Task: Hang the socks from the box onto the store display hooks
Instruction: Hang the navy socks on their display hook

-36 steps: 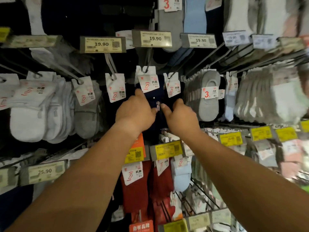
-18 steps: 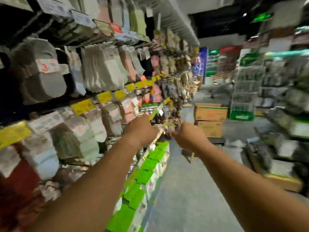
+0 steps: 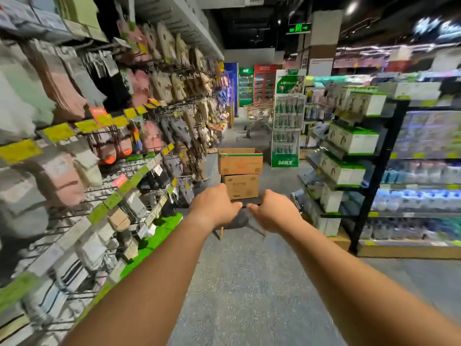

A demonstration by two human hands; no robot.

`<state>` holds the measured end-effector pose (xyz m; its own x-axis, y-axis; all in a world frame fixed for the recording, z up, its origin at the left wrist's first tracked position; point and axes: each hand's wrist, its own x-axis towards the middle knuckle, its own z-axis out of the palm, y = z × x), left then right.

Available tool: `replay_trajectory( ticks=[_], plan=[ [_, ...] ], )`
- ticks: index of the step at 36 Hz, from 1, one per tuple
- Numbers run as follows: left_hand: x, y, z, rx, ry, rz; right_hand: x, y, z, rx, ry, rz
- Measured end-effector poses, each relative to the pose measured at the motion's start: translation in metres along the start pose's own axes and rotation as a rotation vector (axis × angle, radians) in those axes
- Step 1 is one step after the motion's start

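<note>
Both hands, left (image 3: 214,205) and right (image 3: 274,211), hang loosely curled, holding nothing.

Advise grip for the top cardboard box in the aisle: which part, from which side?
Probably the two short side walls near the upper rim, one hand each, coming from above. The top box sits squarely on the lower box, top apparently open, so its rim is free. Both the left hand and right hand look empty.
</note>
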<state>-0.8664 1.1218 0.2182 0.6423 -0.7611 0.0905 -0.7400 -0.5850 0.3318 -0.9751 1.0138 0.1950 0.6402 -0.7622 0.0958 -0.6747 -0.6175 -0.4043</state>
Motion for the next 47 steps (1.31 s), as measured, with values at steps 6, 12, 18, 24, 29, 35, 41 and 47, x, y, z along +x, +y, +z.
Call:
replay_trajectory(
  ticks=[6, 12, 18, 24, 29, 35, 41, 47],
  plan=[
    [0.077, -0.016, 0.026, -0.016, -0.015, -0.041, 0.085, 0.008, 0.032, 0.01, -0.043, 0.025],
    [0.182, -0.041, 0.046, -0.027, -0.051, -0.048, 0.189, 0.014, 0.067, 0.042, -0.065, 0.062],
    [0.301, -0.058, 0.044, -0.036, -0.066, -0.024, 0.298, 0.012, 0.094, 0.092, -0.076, 0.146],
    [0.417, -0.063, 0.066, 0.015, -0.095, -0.01, 0.407, 0.027, 0.12, 0.109, -0.104, 0.195],
    [0.519, -0.063, 0.103, 0.028, -0.129, -0.018, 0.513, 0.049, 0.148, 0.134, -0.107, 0.174],
    [0.642, -0.062, 0.146, -0.013, -0.167, -0.104, 0.642, 0.075, 0.169, 0.124, -0.173, 0.118],
    [0.755, -0.06, 0.167, -0.035, -0.212, -0.157, 0.765, 0.084, 0.172, 0.058, -0.222, 0.045],
    [0.863, -0.081, 0.189, -0.056, -0.212, -0.201, 0.874, 0.08, 0.206, 0.033, -0.296, 0.017]
  ],
)
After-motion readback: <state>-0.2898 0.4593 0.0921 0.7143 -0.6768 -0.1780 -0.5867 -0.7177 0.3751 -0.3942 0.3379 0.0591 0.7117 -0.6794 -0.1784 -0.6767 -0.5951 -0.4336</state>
